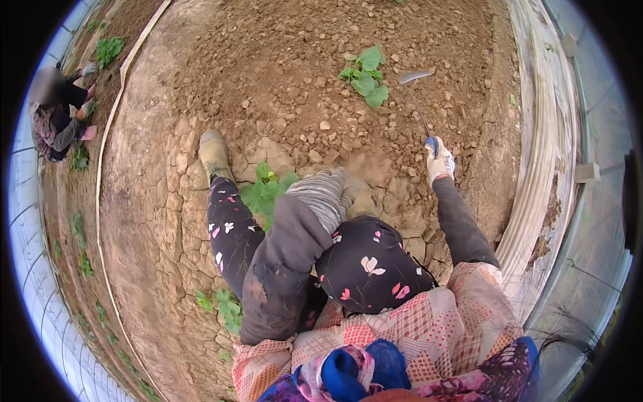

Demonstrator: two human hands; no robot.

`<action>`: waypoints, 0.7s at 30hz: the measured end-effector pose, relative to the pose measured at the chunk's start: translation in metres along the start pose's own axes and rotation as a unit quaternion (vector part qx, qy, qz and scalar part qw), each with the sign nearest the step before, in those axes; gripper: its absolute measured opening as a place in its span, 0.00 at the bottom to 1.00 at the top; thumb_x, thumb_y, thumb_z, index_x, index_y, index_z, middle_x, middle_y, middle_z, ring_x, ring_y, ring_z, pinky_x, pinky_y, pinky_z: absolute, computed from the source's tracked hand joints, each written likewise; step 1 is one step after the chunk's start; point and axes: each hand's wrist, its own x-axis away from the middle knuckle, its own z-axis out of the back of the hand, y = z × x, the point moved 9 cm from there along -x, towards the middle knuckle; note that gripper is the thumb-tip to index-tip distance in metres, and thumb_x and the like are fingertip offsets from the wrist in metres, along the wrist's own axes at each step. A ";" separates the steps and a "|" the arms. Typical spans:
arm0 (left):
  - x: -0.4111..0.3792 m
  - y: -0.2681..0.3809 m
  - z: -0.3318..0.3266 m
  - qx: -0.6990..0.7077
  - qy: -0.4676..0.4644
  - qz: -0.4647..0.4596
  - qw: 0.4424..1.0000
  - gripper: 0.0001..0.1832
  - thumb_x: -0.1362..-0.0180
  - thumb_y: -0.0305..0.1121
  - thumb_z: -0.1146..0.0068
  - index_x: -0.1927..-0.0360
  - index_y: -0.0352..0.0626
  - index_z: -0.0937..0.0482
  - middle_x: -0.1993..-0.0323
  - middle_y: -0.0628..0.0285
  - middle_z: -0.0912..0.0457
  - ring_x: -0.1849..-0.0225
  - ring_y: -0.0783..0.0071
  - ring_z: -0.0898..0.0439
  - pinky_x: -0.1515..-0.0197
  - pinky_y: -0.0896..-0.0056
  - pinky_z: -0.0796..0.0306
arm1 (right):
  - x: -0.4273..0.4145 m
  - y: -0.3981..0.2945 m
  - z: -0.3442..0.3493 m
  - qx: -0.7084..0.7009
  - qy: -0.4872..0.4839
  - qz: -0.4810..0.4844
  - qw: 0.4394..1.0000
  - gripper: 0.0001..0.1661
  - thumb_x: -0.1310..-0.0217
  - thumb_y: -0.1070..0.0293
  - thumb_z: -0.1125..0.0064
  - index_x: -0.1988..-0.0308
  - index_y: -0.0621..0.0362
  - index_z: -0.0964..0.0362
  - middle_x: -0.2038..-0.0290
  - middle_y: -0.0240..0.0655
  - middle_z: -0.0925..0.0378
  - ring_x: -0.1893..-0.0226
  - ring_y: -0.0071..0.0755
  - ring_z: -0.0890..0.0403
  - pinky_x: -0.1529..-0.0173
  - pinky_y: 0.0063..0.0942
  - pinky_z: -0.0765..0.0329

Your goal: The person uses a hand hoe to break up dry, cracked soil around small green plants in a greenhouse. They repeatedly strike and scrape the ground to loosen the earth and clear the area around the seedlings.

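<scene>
My right hand [441,163], in a white work glove, grips the blue handle of a hand hoe [422,118]. Its thin metal neck reaches forward to a narrow blade [415,76], which lies at the crumbled soil right of a leafy green plant [370,83]. My left hand [324,193], in a grey striped knit glove, is low in front of my bent knee, close to a boot [364,203] that it partly covers. Its fingertips point at the ground, and whether they hold anything is hidden. Left of that glove grows another broad-leaved plant [262,196].
My other boot [215,151] stands on cracked soil. More seedlings [228,309] grow beside my leg. A pale strip [120,85] runs along the left; beyond it a person [55,113] crouches by plants. Folded plastic sheeting [545,135] lines the right side, next to the greenhouse wall [605,125].
</scene>
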 end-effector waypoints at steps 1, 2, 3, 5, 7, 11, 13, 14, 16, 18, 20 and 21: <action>0.001 -0.002 0.000 0.010 0.007 -0.001 1.000 0.21 0.39 0.45 0.49 0.47 0.44 0.25 0.56 0.49 0.20 0.54 0.51 0.22 0.49 0.57 0.29 | 0.003 -0.008 -0.011 -0.070 0.012 -0.028 0.997 0.24 0.39 0.54 0.46 0.46 0.50 0.32 0.57 0.48 0.21 0.56 0.52 0.21 0.52 0.40 0.25; -0.002 0.002 -0.003 0.023 0.011 -0.011 1.000 0.21 0.39 0.45 0.49 0.47 0.44 0.25 0.56 0.49 0.20 0.53 0.51 0.22 0.49 0.57 0.30 | 0.005 0.005 -0.032 -0.064 0.005 -0.051 0.997 0.22 0.38 0.55 0.47 0.47 0.50 0.31 0.56 0.48 0.22 0.55 0.52 0.21 0.51 0.40 0.25; -0.008 0.005 -0.010 0.029 0.032 -0.046 0.998 0.21 0.39 0.45 0.49 0.47 0.44 0.25 0.56 0.49 0.20 0.53 0.51 0.22 0.49 0.58 0.30 | 0.007 0.029 -0.056 -0.057 0.001 -0.077 0.995 0.21 0.38 0.55 0.48 0.48 0.51 0.30 0.55 0.48 0.22 0.54 0.52 0.22 0.51 0.39 0.25; -0.018 0.003 -0.023 0.037 0.077 -0.104 0.991 0.21 0.39 0.44 0.49 0.47 0.44 0.25 0.56 0.49 0.20 0.54 0.51 0.22 0.48 0.58 0.30 | 0.002 0.064 -0.109 0.008 -0.165 -0.112 0.980 0.18 0.36 0.58 0.50 0.51 0.55 0.27 0.59 0.46 0.20 0.60 0.45 0.20 0.54 0.34 0.26; -0.012 0.014 -0.010 0.011 0.069 -0.110 0.992 0.21 0.39 0.43 0.48 0.47 0.42 0.25 0.57 0.48 0.20 0.54 0.50 0.22 0.49 0.57 0.29 | 0.005 0.049 -0.109 -0.086 -0.109 -0.088 0.986 0.18 0.37 0.57 0.49 0.53 0.55 0.26 0.59 0.45 0.20 0.58 0.43 0.20 0.53 0.35 0.26; -0.010 0.000 -0.018 0.013 0.039 -0.064 0.997 0.21 0.40 0.44 0.48 0.47 0.42 0.25 0.57 0.48 0.20 0.54 0.50 0.22 0.49 0.56 0.29 | 0.020 0.029 -0.108 -0.144 -0.078 -0.105 0.981 0.21 0.38 0.52 0.50 0.53 0.54 0.27 0.58 0.47 0.21 0.55 0.50 0.21 0.52 0.39 0.26; -0.017 0.005 -0.019 0.011 0.036 -0.058 0.998 0.21 0.40 0.44 0.48 0.48 0.42 0.24 0.56 0.48 0.20 0.54 0.50 0.22 0.50 0.56 0.29 | 0.019 0.053 -0.114 -0.020 -0.141 -0.116 0.983 0.21 0.38 0.51 0.51 0.53 0.53 0.27 0.57 0.48 0.21 0.56 0.51 0.21 0.53 0.40 0.26; -0.020 0.010 -0.016 0.009 0.056 -0.083 0.995 0.21 0.40 0.44 0.48 0.48 0.42 0.24 0.57 0.48 0.20 0.55 0.50 0.22 0.50 0.56 0.29 | 0.015 0.068 -0.115 0.021 -0.165 -0.094 0.982 0.20 0.38 0.51 0.52 0.53 0.50 0.27 0.59 0.48 0.21 0.57 0.53 0.21 0.54 0.42 0.26; -0.011 -0.007 -0.013 -0.007 0.093 -0.083 0.992 0.21 0.40 0.44 0.47 0.48 0.42 0.24 0.57 0.47 0.20 0.55 0.50 0.21 0.51 0.55 0.29 | 0.030 0.001 -0.101 0.009 -0.123 -0.044 0.991 0.18 0.38 0.51 0.50 0.54 0.49 0.29 0.63 0.47 0.21 0.59 0.54 0.21 0.57 0.43 0.26; -0.009 -0.007 -0.016 0.004 0.085 -0.078 0.993 0.22 0.40 0.44 0.47 0.48 0.42 0.24 0.58 0.47 0.20 0.55 0.50 0.21 0.51 0.55 0.29 | 0.035 -0.037 -0.094 0.002 -0.141 0.007 0.990 0.17 0.39 0.51 0.50 0.56 0.50 0.29 0.64 0.45 0.20 0.61 0.54 0.21 0.58 0.44 0.26; -0.011 -0.003 -0.014 0.022 0.036 -0.050 0.998 0.22 0.41 0.43 0.47 0.47 0.42 0.25 0.58 0.47 0.20 0.56 0.50 0.21 0.52 0.55 0.29 | 0.029 -0.074 -0.096 -0.029 -0.173 0.059 0.983 0.18 0.39 0.51 0.48 0.56 0.51 0.29 0.62 0.46 0.21 0.60 0.55 0.22 0.57 0.43 0.26; -0.015 0.001 -0.015 0.022 0.015 -0.043 0.999 0.22 0.40 0.43 0.47 0.47 0.42 0.25 0.59 0.47 0.20 0.56 0.50 0.21 0.52 0.54 0.29 | 0.023 -0.081 -0.101 -0.068 -0.175 0.090 0.978 0.20 0.40 0.51 0.47 0.54 0.52 0.29 0.61 0.47 0.21 0.59 0.55 0.22 0.56 0.42 0.26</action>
